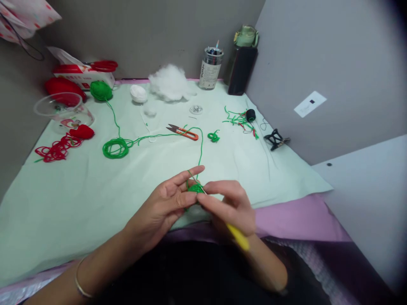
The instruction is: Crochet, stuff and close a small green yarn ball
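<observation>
Between the thumb and fingers of my left hand point(168, 199) is a small green crochet piece point(195, 189), partly hidden by the fingers. A strand of green yarn point(201, 148) loops over the raised left index finger. My right hand point(230, 203) pinches a crochet hook point(238, 237) with a yellow handle; its thin metal end meets the green piece. From there the yarn runs back past the orange-handled thread snips point(187, 133) to a loose green coil point(115, 148) and a green ball point(101, 90).
Tangled red yarn point(57, 147) and a clear plastic cup point(63, 111) stand at left. White stuffing point(170, 82), a white yarn ball point(138, 93), a pen holder point(211, 67) and a phone point(243, 71) line the back. Green scraps point(238, 117) and a black stand point(276, 139) lie right.
</observation>
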Demonstrator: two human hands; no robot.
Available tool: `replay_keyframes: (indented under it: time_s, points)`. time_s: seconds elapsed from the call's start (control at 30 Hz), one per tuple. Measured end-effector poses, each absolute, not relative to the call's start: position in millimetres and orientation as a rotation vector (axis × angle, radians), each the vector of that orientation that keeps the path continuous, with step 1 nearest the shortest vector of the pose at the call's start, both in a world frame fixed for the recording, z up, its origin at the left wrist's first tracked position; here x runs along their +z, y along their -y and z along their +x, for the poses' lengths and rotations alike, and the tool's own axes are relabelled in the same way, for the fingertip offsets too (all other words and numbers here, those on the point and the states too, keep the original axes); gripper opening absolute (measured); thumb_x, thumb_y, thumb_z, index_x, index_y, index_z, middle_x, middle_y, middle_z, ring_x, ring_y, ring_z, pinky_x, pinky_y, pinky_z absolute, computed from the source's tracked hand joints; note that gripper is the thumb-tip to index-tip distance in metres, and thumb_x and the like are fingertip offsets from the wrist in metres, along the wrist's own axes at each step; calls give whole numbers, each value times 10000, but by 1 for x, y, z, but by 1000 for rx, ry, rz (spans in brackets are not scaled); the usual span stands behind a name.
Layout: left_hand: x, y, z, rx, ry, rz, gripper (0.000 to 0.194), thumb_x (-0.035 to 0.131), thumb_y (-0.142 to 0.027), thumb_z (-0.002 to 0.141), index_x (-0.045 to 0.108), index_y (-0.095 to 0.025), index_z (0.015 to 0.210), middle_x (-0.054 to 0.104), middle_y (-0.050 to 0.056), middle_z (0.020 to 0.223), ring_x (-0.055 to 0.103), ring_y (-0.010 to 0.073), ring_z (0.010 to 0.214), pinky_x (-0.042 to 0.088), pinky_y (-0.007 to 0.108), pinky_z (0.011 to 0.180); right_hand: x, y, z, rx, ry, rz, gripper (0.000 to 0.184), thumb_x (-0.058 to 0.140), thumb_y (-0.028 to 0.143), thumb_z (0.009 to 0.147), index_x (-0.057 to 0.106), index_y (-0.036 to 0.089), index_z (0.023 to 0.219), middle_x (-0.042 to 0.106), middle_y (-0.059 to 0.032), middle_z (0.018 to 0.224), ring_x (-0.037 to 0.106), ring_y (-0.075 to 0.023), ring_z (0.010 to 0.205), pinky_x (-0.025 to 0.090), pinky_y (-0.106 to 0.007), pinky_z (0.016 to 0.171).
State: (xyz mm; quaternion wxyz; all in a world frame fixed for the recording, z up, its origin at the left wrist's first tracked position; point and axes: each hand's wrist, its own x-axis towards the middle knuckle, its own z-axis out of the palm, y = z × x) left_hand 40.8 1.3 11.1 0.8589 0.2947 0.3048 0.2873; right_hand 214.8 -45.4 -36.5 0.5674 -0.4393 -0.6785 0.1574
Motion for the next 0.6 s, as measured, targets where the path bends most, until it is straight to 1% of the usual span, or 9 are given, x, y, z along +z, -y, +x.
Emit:
replay_keyframes:
  time_s: [0.07,0.13,0.2,0.27,0.37,0.47,0.53,0.6]
  points:
    - [12,-5,39,614,-650,626,569,896,-259,766,741,-289,1313,671,15,1039,617,130,990,489,216,926,-31,43,217,370,1522,-909,276,675,267,996,754,352,1246,760,-37,1064,743,-198,910,648,-331,744]
    - [12,-9,37,650,-688,701,586,908,-235,745,748,-300,1306,634,0,1008,588,116,974,474,199,920,-25,42,220,440,1477,-833,268,631,245,1023,753,319,1250,772,-47,1090,742,-196,939,643,-342,772]
    - [10,-11,34,670,-719,805,594,904,-233,754,739,-324,1317,607,-6,1002,573,114,964,472,202,907,-21,41,223,524,1459,-826,250,618,217,1028,766,292,1215,784,-55,1072,742,-201,946,633,-357,790]
    - [8,-14,31,662,-729,912,591,888,-232,779,725,-355,1334,587,-7,997,569,119,943,481,215,873,-19,41,224,576,1421,-832,224,616,201,1026,786,268,1157,789,-58,1004,740,-199,911,621,-359,785]
    - [7,-17,26,638,-694,1054,537,852,-224,822,731,-379,1321,564,-10,964,555,112,885,483,207,792,-18,40,225,708,1270,-826,183,627,229,1022,806,248,1051,768,-47,883,719,-175,757,600,-334,700]
    - [9,-19,23,630,-678,1140,478,827,-223,846,751,-363,1296,562,-7,950,552,107,864,481,188,758,-16,37,224,916,1092,-790,160,654,276,1008,807,239,978,749,-38,838,691,-148,647,585,-295,607]
    - [10,-19,23,653,-693,1167,475,821,-227,854,747,-361,1304,588,-2,980,575,113,894,494,188,780,-15,35,223,1053,1015,-748,160,661,304,1003,802,237,968,744,-32,824,684,-138,625,584,-270,569]
    - [11,-16,26,703,-724,1159,489,826,-224,853,739,-358,1315,631,4,1043,606,125,952,511,201,832,-15,34,221,1113,1003,-722,183,634,334,1019,796,250,1003,735,-23,824,673,-129,610,583,-258,550]
